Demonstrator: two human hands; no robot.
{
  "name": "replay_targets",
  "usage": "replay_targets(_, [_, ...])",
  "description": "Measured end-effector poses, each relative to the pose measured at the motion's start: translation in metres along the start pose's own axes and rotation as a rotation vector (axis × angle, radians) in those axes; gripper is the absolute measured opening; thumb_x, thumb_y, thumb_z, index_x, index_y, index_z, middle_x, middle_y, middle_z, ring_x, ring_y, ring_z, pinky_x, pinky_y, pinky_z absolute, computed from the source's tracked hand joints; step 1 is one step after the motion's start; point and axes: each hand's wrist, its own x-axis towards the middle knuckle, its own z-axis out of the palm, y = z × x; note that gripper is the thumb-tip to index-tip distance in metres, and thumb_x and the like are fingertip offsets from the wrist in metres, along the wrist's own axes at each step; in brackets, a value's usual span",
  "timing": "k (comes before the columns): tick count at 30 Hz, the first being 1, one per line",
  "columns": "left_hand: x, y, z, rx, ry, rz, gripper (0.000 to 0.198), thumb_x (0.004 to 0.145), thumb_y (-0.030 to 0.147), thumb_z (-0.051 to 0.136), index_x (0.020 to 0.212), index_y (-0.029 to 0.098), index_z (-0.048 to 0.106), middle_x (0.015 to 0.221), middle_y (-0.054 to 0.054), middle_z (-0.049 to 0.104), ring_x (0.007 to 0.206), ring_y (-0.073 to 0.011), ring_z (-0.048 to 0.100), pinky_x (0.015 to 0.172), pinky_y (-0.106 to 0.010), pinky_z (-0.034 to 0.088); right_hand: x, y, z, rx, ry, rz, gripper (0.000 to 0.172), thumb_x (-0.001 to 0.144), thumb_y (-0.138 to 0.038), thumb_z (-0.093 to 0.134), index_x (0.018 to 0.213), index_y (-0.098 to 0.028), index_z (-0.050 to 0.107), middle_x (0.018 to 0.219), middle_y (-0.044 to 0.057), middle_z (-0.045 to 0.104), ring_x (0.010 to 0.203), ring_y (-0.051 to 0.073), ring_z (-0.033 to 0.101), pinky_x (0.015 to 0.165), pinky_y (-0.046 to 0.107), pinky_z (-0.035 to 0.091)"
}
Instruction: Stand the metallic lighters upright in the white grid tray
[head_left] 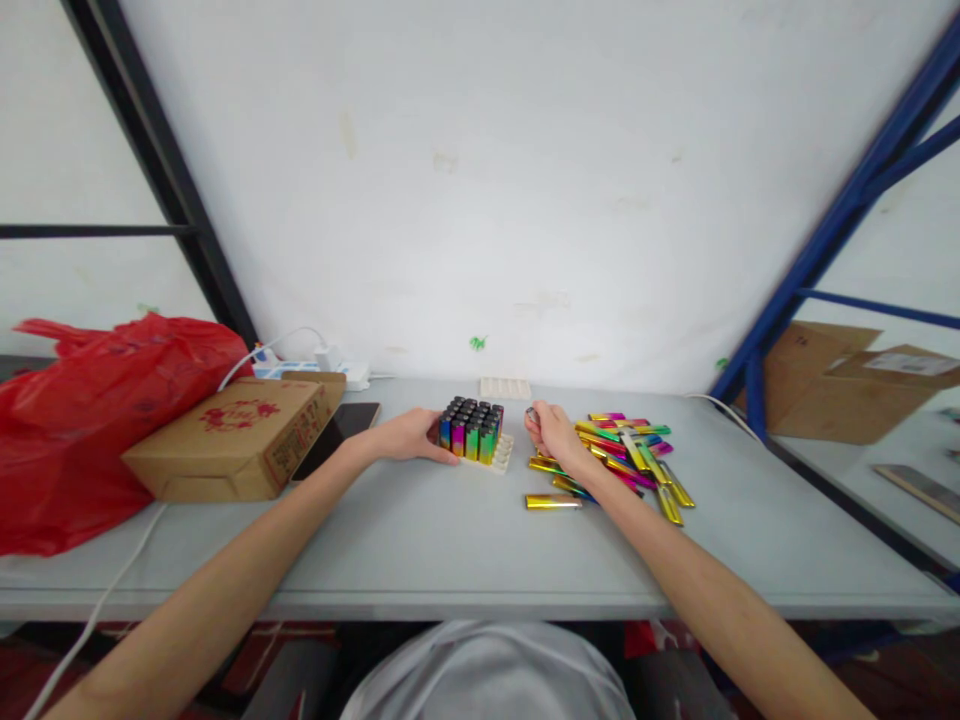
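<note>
A white tray [503, 456] on the grey table holds several upright metallic lighters [470, 428], packed in rows. My left hand [409, 436] rests against the tray's left side, fingers curled round the lighter block. My right hand [550, 430] hovers just right of the tray, fingers pinched on a lighter whose silver top [532, 413] shows. A loose pile of colourful lighters [630, 452] lies to the right of that hand. One gold lighter [553, 501] lies apart in front.
A cardboard box [232, 437] and a red plastic bag [90, 410] sit at the left, a dark phone [341, 430] beside the box. A second white tray [505, 387] lies by the wall. A power strip with a white cable [315, 362] is at back left.
</note>
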Motion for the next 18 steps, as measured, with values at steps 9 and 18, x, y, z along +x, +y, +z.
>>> replay_targets(9, [0.0028, -0.0084, 0.0021, 0.089, 0.039, 0.002, 0.063, 0.069, 0.072, 0.075, 0.102, 0.019, 0.068, 0.083, -0.001, 0.07, 0.075, -0.0225, 0.063, 0.062, -0.027, 0.043, 0.0026, 0.0016, -0.0044, 0.039, -0.049, -0.043, 0.063, 0.094, -0.079, 0.036, 0.087, -0.02, 0.059, 0.059, -0.007, 0.037, 0.043, 0.009, 0.031, 0.041, 0.023, 0.025])
replay_targets(18, [0.0033, -0.0092, 0.0033, 0.084, 0.054, 0.007, 0.068, 0.069, 0.072, 0.076, 0.11, 0.019, 0.068, 0.087, -0.002, 0.071, 0.077, -0.0225, 0.064, 0.064, -0.027, 0.045, -0.0007, 0.0008, -0.0083, -0.269, -0.049, -0.342, 0.032, 0.101, -0.053, 0.051, 0.104, -0.022, 0.058, 0.087, 0.003, 0.075, 0.084, 0.019, 0.072, 0.081, 0.031, 0.053])
